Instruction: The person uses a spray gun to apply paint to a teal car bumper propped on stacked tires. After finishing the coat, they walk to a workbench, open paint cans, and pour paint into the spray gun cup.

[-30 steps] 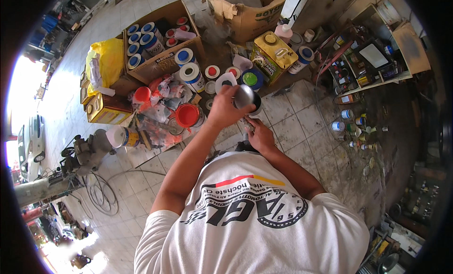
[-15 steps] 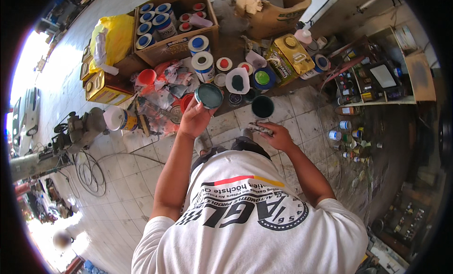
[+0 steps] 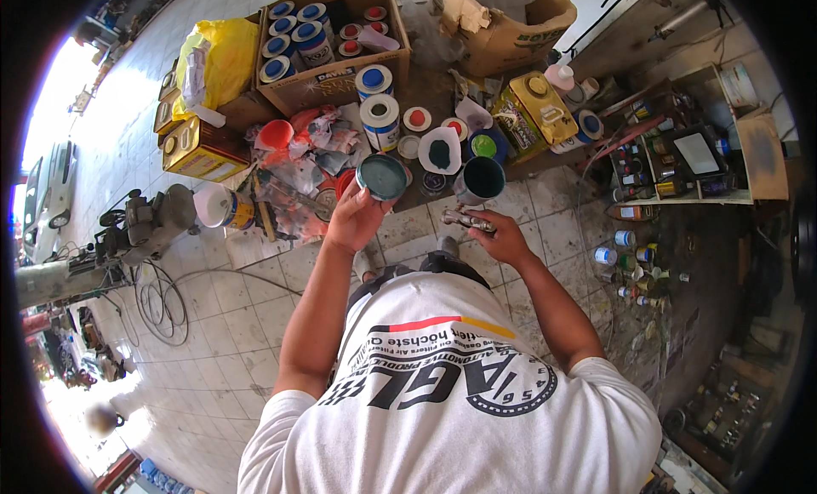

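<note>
My left hand [image 3: 352, 217] grips a round, shallow container or lid [image 3: 381, 177] with dark teal inside, raised beside a red tub [image 3: 344, 184]. My right hand [image 3: 502, 239] is wrapped round a metal tool [image 3: 464, 219], apparently a spray gun. A cylindrical cup [image 3: 482, 178] of dark green liquid is just beyond it; I cannot tell if they are joined. Behind them are a white scoop [image 3: 439, 155] with dark residue, a green-lidded blue can [image 3: 483, 145] and white cans [image 3: 379, 124] on a low, cluttered bench.
A box of cans [image 3: 281, 94], yellow plastic bag [image 3: 217, 60], metal tins [image 3: 191, 158] and torn carton [image 3: 528, 34] crowd the bench. A compressor [image 3: 153, 226] with hose is left; an open shelf [image 3: 715, 192] and small cans [image 3: 624, 239] are right, on the tiled floor.
My left hand has moved from over the dark cup to the left, carrying the round piece away and uncovering the liquid. My right hand has shifted right, still round the metal tool.
</note>
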Motion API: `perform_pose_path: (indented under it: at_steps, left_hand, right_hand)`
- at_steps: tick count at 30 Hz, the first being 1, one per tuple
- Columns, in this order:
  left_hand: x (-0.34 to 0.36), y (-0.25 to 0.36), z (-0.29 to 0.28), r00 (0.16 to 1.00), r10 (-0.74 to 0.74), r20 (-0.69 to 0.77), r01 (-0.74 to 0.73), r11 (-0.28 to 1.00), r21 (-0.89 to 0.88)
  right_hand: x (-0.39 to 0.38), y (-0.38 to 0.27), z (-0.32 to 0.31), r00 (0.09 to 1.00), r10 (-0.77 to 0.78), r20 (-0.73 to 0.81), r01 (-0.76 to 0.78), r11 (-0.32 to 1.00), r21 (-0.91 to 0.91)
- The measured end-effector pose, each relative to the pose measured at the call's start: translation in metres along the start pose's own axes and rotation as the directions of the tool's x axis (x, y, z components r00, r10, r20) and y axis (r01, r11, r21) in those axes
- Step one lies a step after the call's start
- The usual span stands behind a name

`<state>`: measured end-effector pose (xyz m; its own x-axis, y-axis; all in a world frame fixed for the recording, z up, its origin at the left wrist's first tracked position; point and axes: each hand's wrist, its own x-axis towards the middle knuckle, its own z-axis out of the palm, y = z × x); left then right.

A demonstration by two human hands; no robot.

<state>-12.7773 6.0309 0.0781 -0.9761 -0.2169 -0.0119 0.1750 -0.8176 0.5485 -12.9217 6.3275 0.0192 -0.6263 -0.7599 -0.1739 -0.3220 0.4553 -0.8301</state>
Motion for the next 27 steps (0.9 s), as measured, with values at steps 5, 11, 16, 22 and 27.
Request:
perform_pose_path:
  at_steps: [5,11,16,22,27]
  left_hand:
    - [-0.007,-0.001,-0.003,1.0,0.023,-0.002,-0.023,0.999,-0.045]
    - [-0.018,-0.008,-0.014,0.999,0.013,-0.045,-0.016,0.998,-0.057]
    - [-0.029,-0.012,-0.025,0.998,0.018,-0.055,-0.022,0.997,-0.08]
    - [-0.043,-0.011,-0.038,0.996,0.045,-0.083,-0.056,0.989,-0.14]
    - [-0.053,-0.009,-0.047,0.994,0.077,-0.081,-0.091,0.979,-0.184]
  right_hand:
    - [-0.005,-0.003,-0.029,0.963,0.264,0.049,-0.228,0.9,-0.372]
    - [0.004,-0.005,-0.047,0.909,0.395,0.137,-0.231,0.747,-0.623]
    - [0.021,-0.02,-0.039,0.833,0.533,0.147,-0.27,0.624,-0.733]
    - [0.04,-0.036,-0.025,0.818,0.558,0.142,-0.226,0.538,-0.812]
    - [0.061,-0.055,-0.019,0.709,0.684,0.174,-0.267,0.488,-0.831]
